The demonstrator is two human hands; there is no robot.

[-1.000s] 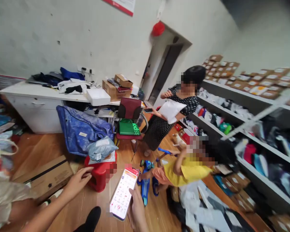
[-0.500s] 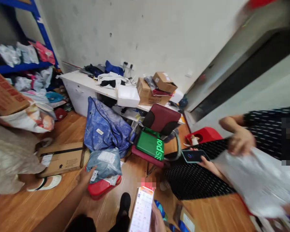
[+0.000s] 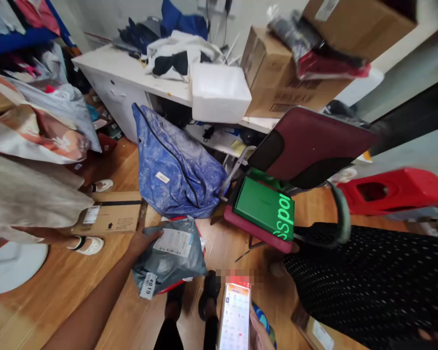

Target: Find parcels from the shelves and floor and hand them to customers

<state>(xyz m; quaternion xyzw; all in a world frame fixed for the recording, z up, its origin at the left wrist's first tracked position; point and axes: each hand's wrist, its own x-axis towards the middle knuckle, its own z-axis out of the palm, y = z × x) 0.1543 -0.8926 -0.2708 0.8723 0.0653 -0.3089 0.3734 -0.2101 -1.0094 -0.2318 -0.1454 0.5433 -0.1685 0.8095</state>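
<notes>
My left hand point(image 3: 143, 241) grips the left edge of a grey plastic parcel point(image 3: 171, 255) with a white label, which lies on a red stool point(image 3: 175, 287) almost hidden beneath it. My right hand point(image 3: 260, 333) shows only at the bottom edge and holds a phone point(image 3: 235, 316) upright with its bright screen lit. My dark shoes point(image 3: 191, 304) stand on the wooden floor just below the parcel.
A large blue bag point(image 3: 175, 170) leans against a white desk point(image 3: 113, 73) piled with cardboard boxes point(image 3: 277, 82) and a white box point(image 3: 219, 92). A maroon chair point(image 3: 306, 146) holds a green box point(image 3: 266, 206). A person in black dotted clothing point(image 3: 368, 287) stands right; another person's sandalled foot point(image 3: 89, 244) and a flat carton point(image 3: 113, 216) are left.
The view has dropped and moved closer to the desk. My left hand went from reaching at the parcel to gripping its edge. The other person's white bag and phone have left view.
</notes>
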